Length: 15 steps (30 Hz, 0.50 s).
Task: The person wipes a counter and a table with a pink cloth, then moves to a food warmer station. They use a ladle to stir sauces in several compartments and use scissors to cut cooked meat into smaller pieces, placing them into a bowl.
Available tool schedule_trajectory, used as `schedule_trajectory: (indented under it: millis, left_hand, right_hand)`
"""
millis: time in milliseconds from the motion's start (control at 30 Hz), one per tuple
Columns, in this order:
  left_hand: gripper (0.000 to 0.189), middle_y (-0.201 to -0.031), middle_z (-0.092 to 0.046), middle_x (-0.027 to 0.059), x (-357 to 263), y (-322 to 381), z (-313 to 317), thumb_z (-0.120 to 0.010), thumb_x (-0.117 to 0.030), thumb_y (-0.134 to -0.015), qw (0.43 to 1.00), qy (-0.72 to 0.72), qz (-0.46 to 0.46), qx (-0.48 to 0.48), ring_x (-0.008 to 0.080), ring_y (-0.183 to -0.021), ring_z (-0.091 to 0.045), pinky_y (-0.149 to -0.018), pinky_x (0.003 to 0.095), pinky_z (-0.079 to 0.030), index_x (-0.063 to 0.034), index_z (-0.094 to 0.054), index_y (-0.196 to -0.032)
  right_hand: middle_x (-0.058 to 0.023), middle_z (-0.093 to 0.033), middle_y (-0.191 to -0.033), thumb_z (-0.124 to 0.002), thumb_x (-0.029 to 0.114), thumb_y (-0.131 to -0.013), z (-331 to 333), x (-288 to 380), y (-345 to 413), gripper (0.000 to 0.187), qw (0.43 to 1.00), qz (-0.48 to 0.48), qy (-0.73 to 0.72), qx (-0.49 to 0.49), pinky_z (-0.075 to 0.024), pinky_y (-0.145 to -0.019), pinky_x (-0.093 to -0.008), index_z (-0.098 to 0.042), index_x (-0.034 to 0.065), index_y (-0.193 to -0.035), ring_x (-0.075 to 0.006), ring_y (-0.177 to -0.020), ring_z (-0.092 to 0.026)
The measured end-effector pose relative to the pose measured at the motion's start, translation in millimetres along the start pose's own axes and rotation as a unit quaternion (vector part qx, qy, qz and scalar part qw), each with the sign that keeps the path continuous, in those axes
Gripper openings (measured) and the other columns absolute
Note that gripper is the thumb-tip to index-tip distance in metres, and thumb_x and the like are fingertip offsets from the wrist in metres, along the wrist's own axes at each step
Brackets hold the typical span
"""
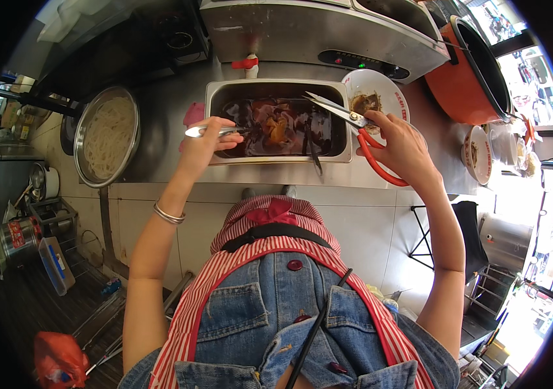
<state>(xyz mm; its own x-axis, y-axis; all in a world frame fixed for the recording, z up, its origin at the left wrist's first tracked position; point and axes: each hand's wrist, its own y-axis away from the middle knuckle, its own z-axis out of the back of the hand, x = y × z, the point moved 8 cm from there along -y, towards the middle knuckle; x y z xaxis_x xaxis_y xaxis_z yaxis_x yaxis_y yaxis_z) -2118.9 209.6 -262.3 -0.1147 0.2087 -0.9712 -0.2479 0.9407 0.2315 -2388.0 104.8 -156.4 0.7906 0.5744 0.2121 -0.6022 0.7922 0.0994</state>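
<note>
A rectangular steel pan [349,148] of dark liquid with pieces of food [276,126] lies before me on the steel counter. My left hand [208,146] grips a metal utensil [196,131] over the pan's left side; its working end is hard to make out. Above the right rim, my right hand [398,146] holds scissors with red handles [378,165], their blades parted and pointing left over the pan. A dark utensil [311,146] leans over the pan's front rim. Behind the right hand sits a white bowl [388,87] with brown residue.
A steel bowl of white noodles [108,136] stands at the counter's left. A pink cloth [193,115] lies beside the pan, and a red-handled tap [251,65] is behind it. On the right are a large orange pot [456,82] and a smaller bowl [478,155].
</note>
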Motion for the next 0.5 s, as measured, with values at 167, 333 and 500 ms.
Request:
schedule_trajectory:
  millis: [167,333,500]
  left_hand:
    - [0.035,-0.086,-0.061,0.0182,-1.6,7.3,8.4,-0.035,-0.023,-0.092,0.998,0.051,0.010,-0.023,0.0212,-0.080,-0.063,-0.070,0.0251,-0.052,0.0069,-0.054,-0.098]
    - [0.036,-0.087,-0.061,0.0184,-3.9,15.7,15.2,-0.035,-0.023,-0.092,0.997,0.073,0.012,-0.035,0.0217,-0.081,-0.063,-0.070,0.0246,-0.052,0.0079,-0.053,-0.098]
    - [0.035,-0.086,-0.061,0.0171,-6.8,19.6,20.4,-0.035,-0.023,-0.092,0.998,0.041,0.004,-0.037,0.0206,-0.079,-0.063,-0.069,0.0239,-0.051,0.0064,-0.054,-0.097]
  right_hand:
    - [-0.0117,-0.056,-0.083,-0.063,0.030,-0.072,-2.6,-6.4,0.6,0.039,1.000,-0.006,0.020,0.021,-0.0439,-0.069,-0.0377,-0.054,0.0101,-0.104,-0.0279,-0.081,-0.056]
    - [-0.0126,-0.053,-0.085,-0.064,0.029,-0.071,-9.6,5.5,-2.1,0.039,0.994,0.081,0.077,-0.001,-0.0420,-0.073,-0.0391,-0.054,0.0096,-0.103,-0.0276,-0.086,-0.053]
    - [-0.0117,-0.052,-0.090,-0.068,0.027,-0.067,-18.6,12.3,-7.7,0.047,0.989,0.095,0.107,0.029,-0.0396,-0.077,-0.0383,-0.052,0.0111,-0.108,-0.0273,-0.091,-0.051]
